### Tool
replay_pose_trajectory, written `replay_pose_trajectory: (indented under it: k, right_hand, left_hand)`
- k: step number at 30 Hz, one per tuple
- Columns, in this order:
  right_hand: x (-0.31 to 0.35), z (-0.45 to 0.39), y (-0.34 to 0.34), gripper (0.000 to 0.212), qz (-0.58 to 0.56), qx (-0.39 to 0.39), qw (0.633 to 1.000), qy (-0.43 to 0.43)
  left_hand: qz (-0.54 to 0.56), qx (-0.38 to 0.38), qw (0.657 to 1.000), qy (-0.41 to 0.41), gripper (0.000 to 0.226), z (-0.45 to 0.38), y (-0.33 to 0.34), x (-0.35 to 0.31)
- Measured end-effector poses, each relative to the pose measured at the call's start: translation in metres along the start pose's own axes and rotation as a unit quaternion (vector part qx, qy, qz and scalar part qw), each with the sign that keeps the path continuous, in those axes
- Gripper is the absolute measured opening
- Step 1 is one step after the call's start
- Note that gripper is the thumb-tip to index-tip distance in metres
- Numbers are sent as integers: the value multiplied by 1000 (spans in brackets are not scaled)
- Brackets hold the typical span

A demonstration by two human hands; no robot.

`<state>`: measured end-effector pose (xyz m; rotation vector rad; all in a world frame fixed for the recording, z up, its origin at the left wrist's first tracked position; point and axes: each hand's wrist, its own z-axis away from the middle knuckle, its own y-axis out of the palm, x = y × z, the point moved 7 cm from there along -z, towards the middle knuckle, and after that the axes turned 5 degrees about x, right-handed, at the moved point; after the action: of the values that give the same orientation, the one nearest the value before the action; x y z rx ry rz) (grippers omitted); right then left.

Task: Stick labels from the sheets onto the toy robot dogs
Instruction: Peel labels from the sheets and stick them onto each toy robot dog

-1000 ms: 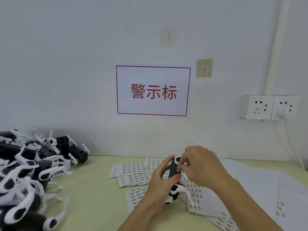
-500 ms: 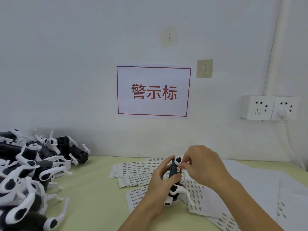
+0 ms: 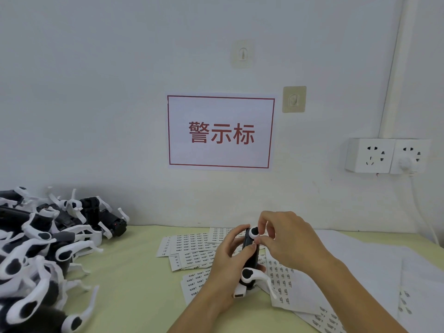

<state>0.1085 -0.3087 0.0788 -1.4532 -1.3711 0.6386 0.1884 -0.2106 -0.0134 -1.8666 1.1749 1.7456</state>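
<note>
While a toy robot dog (image 3: 249,258) is held upright above the yellow-green table (image 3: 134,280), it is gripped around its black body by the left hand (image 3: 224,267), whose fingers are curled round it from the left side. The right hand (image 3: 288,239) is brought against the dog's upper end, with thumb and forefinger pinched together by the white round joint; whether a label is caught between them cannot be told, as that spot is too small to read. A white leg of the held dog is seen sticking out to the lower right, over the paper.

Label sheets (image 3: 192,246) are spread on the table beneath and just behind both hands, overlapping one another, and further sheets (image 3: 283,280) are laid under the right forearm. A large white paper (image 3: 374,263) is spread over the right part of the table.

At the left edge, well apart from the hands, a pile of black-and-white robot dogs (image 3: 38,239) is heaped.

On the wall behind, a red-bordered sign (image 3: 221,132) with red characters is fixed, and a double socket (image 3: 386,156) is mounted to the right.
</note>
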Motion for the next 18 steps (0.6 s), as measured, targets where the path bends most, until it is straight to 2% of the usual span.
replay_pose_trajectory:
  k: [7,13,18]
  right_hand:
    - [1,-2,2,27,-10,10,1000,-5]
    - [3,-2,6,22,-26,23,999,-28]
    - [7,-2,7,16,-76,35,995,-59]
  left_hand:
    - [16,-2,1000,11,27,0,-1,1]
    - [-11,-30,999,1,14,-2,-4,3]
    - [36,-33,999,-19,13,-3,-5,4]
